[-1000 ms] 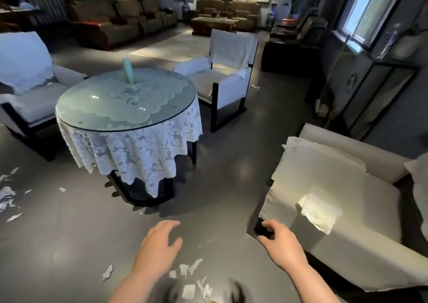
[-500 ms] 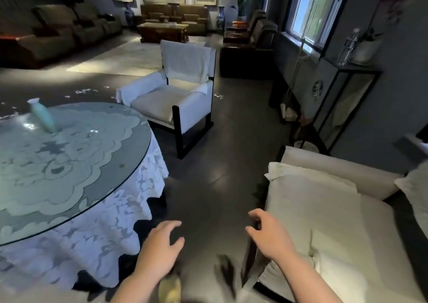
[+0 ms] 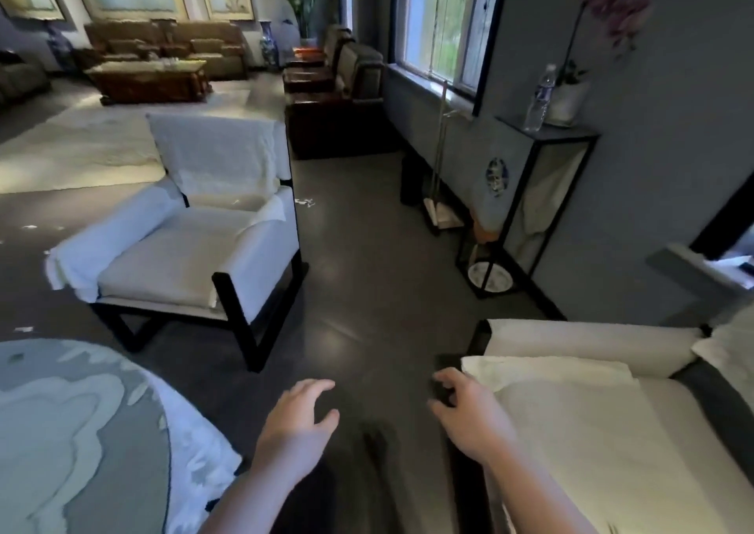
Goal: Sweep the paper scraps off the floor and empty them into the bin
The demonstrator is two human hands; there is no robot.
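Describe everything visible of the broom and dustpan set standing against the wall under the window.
The broom and dustpan set stands upright on the dark floor against the grey wall below the window, next to a black metal side table. A thin pale handle rises to about sill level; a light-coloured, dark-edged pan sits at its foot. No hand touches it. Details are too blurred to tell bristles.
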